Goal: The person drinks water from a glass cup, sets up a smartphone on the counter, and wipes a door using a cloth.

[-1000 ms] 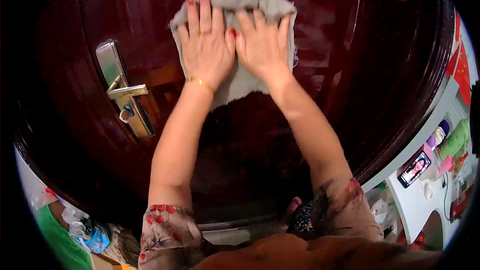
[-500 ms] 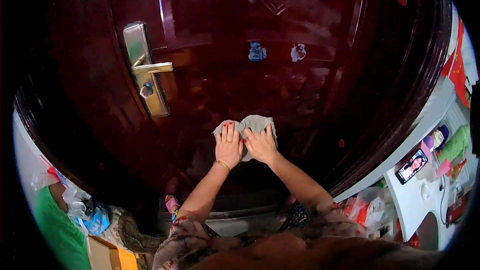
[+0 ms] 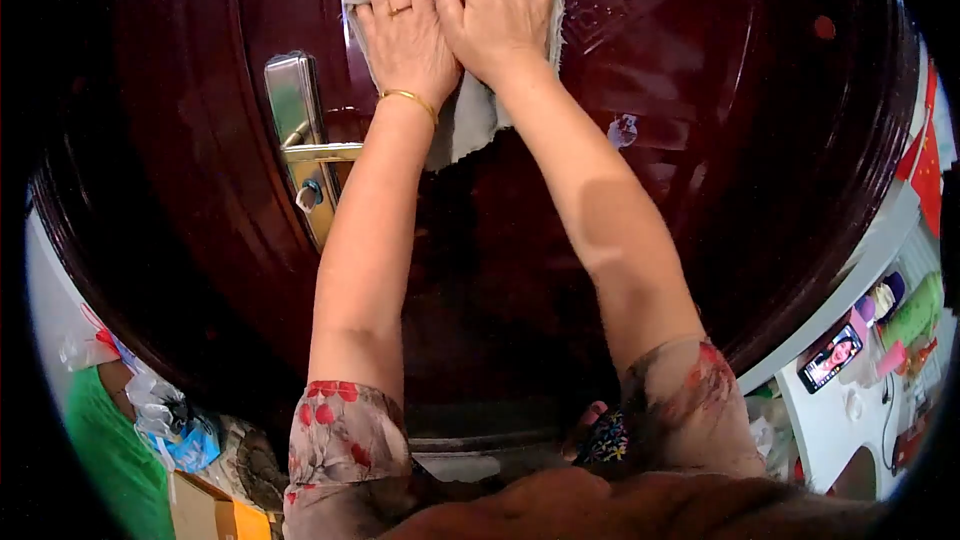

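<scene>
Grey cloth (image 3: pixel 468 128) lies beneath left hand (image 3: pixel 408 45) and right hand (image 3: pixel 497 25); both spread flat.

White table (image 3: pixel 822 432) with a curved edge at right, lit phone (image 3: pixel 831 358) on it, small white object (image 3: pixel 854 404) near the phone, pink object (image 3: pixel 890 359), dark cable (image 3: pixel 888 415)

And there's the smartphone (image 3: pixel 831 358), screen lit, by the white desk (image 3: pixel 818 425), a red flag (image 3: pixel 926 180) beyond; down left, a blue plastic bag (image 3: pixel 198 450) near a cardboard box (image 3: pixel 196 508)!
</scene>
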The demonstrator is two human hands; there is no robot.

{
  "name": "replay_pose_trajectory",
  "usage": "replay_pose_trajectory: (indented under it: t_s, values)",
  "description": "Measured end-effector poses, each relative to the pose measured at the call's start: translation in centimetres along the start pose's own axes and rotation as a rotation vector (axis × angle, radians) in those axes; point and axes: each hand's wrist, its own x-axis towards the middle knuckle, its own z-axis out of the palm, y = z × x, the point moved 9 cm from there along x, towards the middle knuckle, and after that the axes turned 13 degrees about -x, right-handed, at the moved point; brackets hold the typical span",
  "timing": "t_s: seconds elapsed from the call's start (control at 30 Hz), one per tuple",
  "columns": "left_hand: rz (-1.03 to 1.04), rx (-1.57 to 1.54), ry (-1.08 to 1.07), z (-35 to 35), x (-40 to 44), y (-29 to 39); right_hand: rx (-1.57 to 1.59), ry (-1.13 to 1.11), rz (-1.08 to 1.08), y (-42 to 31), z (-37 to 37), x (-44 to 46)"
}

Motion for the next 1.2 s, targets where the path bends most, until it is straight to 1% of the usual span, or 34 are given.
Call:
replay_pose_trajectory:
  t_s: [0.03,0.13,0.17,0.2,0.27,0.3,0.33,0.4,0.43,0.47,0.5,0.53,0.6,0.63,0.67,0.73,0.77,0.8,0.83,0.87,0.9,0.93,1.0,1.03,1.1,1.13,1.2]
  values:
    - [-0.013,-0.003,-0.001,0.2,-0.6,-0.4,-0.033,0.22,-0.046,-0.3,-2.0,-1.0]
    - [-0.058,-0.022,-0.007,0.3,-4.1,-1.1,0.038,-0.109,-0.172,-1.8,0.6,-3.7]
    - [-0.089,-0.012,-0.035,0.4,-5.8,-1.3,0.004,0.001,-0.229,-2.2,0.5,-5.1]
    - [-0.121,-0.001,-0.065,0.7,-7.5,-1.5,-0.01,-0.12,-0.232,-2.7,0.7,-6.5]
    - [-0.166,0.051,-0.165,0.8,-11.6,-1.4,0.078,-0.189,-0.267,-3.5,1.2,-10.2]
    - [-0.165,-0.011,-0.16,0.6,-13.9,-1.3,0.081,-0.312,-0.278,-3.9,1.7,-12.5]
    - [-0.191,-0.115,-0.241,0.4,-16.2,-1.1,0.082,-0.432,-0.292,-4.3,2.0,-15.2]
    - [-0.214,-0.177,-0.311,0.6,-22.7,-0.9,0.095,-0.417,-0.343,-4.8,1.9,-21.4]
    - [-0.186,-0.185,-0.315,0.3,-25.7,-0.3,0.121,-0.628,-0.336,-5.0,2.7,-25.0]
    - [-0.212,-0.191,-0.433,0.6,-29.4,-0.1,0.147,-0.839,-0.326,-5.1,3.1,-29.0]
    - [-0.23,-0.217,-0.474,0.3,-32.7,0.4,0.131,-0.879,-0.353,-5.2,2.7,-32.3]
    - [-0.297,-0.264,-0.621,0.6,-36.2,0.6,0.114,-0.919,-0.381,-5.3,2.3,-35.6]
    - [-0.342,-0.305,-0.813,0.2,-41.4,1.3,0.106,-0.863,-0.424,-5.4,1.1,-40.9]
    - [-0.335,-0.292,-0.82,-0.3,-42.1,1.5,0.076,-0.806,-0.451,-5.4,-0.1,-40.8]
    - [-0.328,-0.28,-0.828,-0.4,-42.6,1.7,0.084,-0.816,-0.446,-5.2,-0.2,-40.7]
    - [-0.27,-0.269,-0.718,-0.3,-40.3,1.7,0.1,-0.843,-0.438,-4.6,0.3,-40.0]
    - [-0.25,-0.338,-0.718,0.4,-38.9,1.9,0.114,-0.834,-0.4,-4.0,1.1,-39.5]
    - [-0.262,-0.32,-0.703,1.3,-37.0,1.7,0.102,-0.739,-0.393,-3.7,0.9,-37.3]
    - [-0.2,-0.313,-0.583,1.0,-33.7,2.0,0.003,-0.503,-0.375,-3.3,0.0,-33.3]
    - [-0.209,-0.327,-0.587,1.3,-29.8,2.1,0.013,-0.413,-0.34,-2.4,-0.1,-29.7]
    - [-0.172,-0.299,-0.518,1.7,-26.4,2.2,-0.125,-0.562,-0.308,-1.7,1.2,-27.0]
    - [-0.141,-0.296,-0.477,1.3,-21.8,2.6,-0.141,-0.461,-0.287,-0.5,1.8,-23.8]
    - [-0.031,-0.266,-0.258,1.0,-14.3,3.4,-0.168,-0.278,-0.238,1.4,1.0,-16.3]
    - [0.03,-0.247,-0.219,0.8,-10.4,4.0,-0.204,-0.209,-0.21,2.5,0.3,-12.7]
    - [0.085,-0.199,-0.104,0.8,-4.0,4.7,-0.269,-0.128,-0.168,4.8,0.4,-6.9]
    - [0.122,-0.204,-0.013,1.0,-1.5,5.0,-0.28,0.002,-0.177,5.9,0.0,-4.6]
    - [0.093,-0.153,-0.101,0.7,2.3,6.1,-0.221,-0.086,-0.132,6.9,-1.4,-1.0]
